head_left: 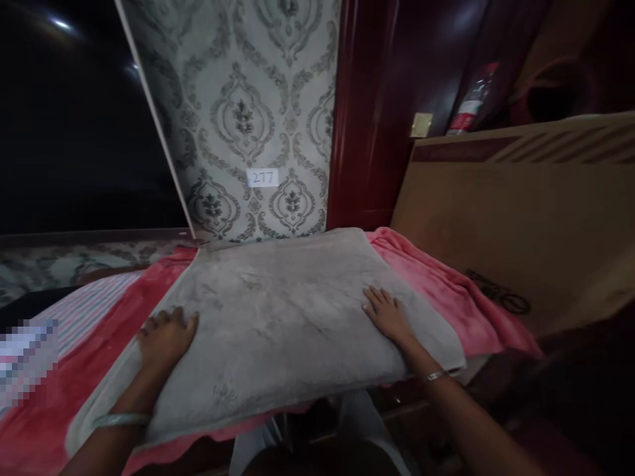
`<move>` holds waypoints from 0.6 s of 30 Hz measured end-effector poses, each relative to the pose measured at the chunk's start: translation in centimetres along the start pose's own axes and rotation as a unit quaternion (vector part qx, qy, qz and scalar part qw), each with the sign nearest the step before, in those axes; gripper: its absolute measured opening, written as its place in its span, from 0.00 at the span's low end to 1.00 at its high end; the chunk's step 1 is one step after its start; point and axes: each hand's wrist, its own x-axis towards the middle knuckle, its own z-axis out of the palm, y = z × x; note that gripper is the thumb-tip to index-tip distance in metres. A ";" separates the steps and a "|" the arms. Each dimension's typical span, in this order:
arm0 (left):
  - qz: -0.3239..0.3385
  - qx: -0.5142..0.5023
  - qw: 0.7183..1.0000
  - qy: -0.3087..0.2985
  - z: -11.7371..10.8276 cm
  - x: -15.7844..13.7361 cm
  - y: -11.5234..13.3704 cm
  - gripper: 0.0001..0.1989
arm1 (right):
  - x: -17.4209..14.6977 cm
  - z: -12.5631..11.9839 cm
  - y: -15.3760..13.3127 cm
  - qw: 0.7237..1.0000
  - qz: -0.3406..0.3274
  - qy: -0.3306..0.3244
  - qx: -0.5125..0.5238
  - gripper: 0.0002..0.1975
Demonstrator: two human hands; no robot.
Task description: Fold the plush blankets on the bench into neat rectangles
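Observation:
A light grey plush cloth (278,317), like a small blanket or large towel, lies spread out before me. Beneath it a pink-red plush blanket (431,277) shows at both sides and along the front. My left hand (166,336) rests palm down near the grey cloth's left edge, fingers spread, a pale bangle at the wrist. On the right part of the cloth my right hand (387,314) also lies flat with fingers apart. A thin metal bracelet circles that wrist. Faint creases run across the cloth between the hands, and neither hand grips anything.
A striped cloth (94,304) lies at the left, below a large dark screen (84,132). Patterned wallpaper bears a paper label (262,177) reading 277. At right stands a big cardboard box (520,225), with a red-labelled plastic bottle (469,109) behind its top edge.

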 end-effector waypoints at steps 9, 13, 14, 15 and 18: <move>-0.063 0.010 0.997 -0.034 -1.1 0.1 0.4 0.37 | -0.6 -2.0 -0.5 0.999 0.015 -0.020 0.030 0.29; -0.069 0.010 0.997 -0.031 -1.7 -0.3 0.8 0.38 | -0.4 -2.0 -0.4 0.999 0.013 -0.021 0.038 0.29; -0.069 0.007 0.997 -0.026 -1.7 -0.3 0.8 0.38 | -0.4 -2.0 -0.3 0.999 0.011 -0.022 0.039 0.29; -0.071 0.007 0.997 -0.022 -1.6 -0.3 0.9 0.38 | -0.4 -1.9 -0.2 0.999 0.010 -0.023 0.040 0.29; -0.079 0.020 0.996 -0.020 -1.3 0.0 0.8 0.39 | -0.4 -1.7 -0.1 0.999 0.008 -0.018 0.041 0.29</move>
